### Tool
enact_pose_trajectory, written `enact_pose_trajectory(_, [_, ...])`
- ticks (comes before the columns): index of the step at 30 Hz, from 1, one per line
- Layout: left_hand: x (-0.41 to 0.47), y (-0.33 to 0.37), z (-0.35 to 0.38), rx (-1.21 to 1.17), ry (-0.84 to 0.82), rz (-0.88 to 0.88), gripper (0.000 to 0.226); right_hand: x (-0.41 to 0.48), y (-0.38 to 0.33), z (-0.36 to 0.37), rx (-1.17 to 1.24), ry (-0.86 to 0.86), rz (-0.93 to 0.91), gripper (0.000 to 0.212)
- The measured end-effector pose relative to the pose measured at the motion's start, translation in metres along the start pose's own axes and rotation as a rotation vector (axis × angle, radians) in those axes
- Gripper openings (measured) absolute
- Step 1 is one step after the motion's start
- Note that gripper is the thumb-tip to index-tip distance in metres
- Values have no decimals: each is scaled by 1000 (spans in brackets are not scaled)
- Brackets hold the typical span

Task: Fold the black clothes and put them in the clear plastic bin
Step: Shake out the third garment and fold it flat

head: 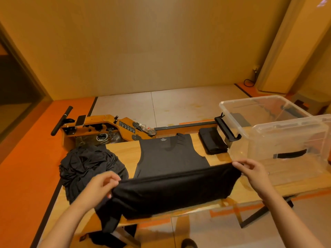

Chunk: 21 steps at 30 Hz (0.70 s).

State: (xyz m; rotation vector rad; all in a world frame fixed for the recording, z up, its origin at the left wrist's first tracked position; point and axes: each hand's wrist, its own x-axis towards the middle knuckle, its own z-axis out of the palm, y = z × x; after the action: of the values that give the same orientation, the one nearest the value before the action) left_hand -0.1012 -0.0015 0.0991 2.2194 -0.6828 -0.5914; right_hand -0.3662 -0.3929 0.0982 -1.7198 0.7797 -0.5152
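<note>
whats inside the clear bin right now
No folded clothes show inside the clear plastic bin; only the floor shows through its walls. A second clear plastic piece covers its near right part, so that part cannot be checked.

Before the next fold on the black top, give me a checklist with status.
1. Left hand pinches hem corner: ok.
2. Right hand pinches opposite corner: ok.
3. Black top lies flat on the table: ok.
4. Crumpled pile off the top's upper half: ok.
5. Loose fabric hanging over the near table edge: not ok.
6. Clear bin open: ok.
</note>
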Motion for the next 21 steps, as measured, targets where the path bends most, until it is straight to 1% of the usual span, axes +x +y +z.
enact_pose_trajectory(7, [112,96,-85,101,348,146,13,144,-100,14,15,122,-233,8])
enact_pose_trajectory(12, [177,169,-159,138,575,304,16,221,-189,12,84,192,-421,9])
enact_pose_trajectory(18, [187,261,-225,113,885,507,16,262,-297,-11,170,251,-636,10])
enact_pose_trajectory(21, [179,286,-237,84,970,573,18,263,-329,-24,187,262,-722,13])
